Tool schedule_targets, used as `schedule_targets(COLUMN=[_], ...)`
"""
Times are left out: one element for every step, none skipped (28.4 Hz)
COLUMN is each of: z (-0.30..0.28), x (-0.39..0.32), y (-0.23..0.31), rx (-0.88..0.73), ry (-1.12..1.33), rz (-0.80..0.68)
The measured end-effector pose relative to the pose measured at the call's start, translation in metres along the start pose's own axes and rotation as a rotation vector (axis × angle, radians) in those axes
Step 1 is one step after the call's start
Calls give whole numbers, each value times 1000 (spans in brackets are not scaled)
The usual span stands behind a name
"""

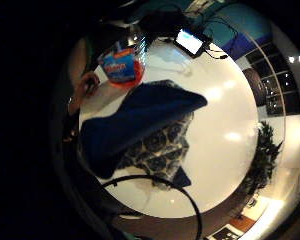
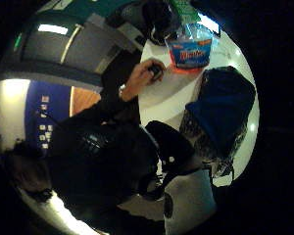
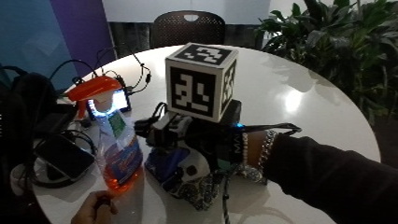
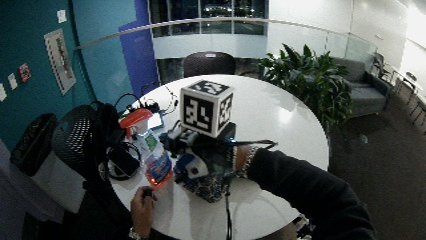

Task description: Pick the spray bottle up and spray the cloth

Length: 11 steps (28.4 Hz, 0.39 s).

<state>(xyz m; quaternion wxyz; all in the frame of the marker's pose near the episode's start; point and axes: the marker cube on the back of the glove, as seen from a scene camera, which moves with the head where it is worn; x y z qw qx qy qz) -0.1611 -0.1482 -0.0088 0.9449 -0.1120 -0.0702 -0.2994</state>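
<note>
Gloved right hand hovers over the cloth near the table edge, grip hidden; spray bottle just beside, far side open.

You're working at a round white table. On it stands the spray bottle with its orange trigger head, upright, just beside the folded blue and patterned cloth. Near the far edge lie a lit small screen, a phone and tangled black cables.
</note>
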Motion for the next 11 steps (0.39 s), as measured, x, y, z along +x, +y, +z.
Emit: schedule_targets(z=[1, 3, 4, 5, 6, 7, 8, 8, 9, 10, 11], x=[-3, -7, -10, -13, -16, -18, -20, -22, -23, -24, -25], y=[6, 12, 16, 21, 25, 28, 30, 32, 33, 35, 35], rx=[-8, -13, -15, -16, -17, -17, -16, -15, -15, -14, -14], ry=[12, 17, 19, 19, 19, 22, 26, 33, 41, 48, 53], rz=[-13, -25, -37, -49, -61, -72, -81, -89, -96, -100, -103])
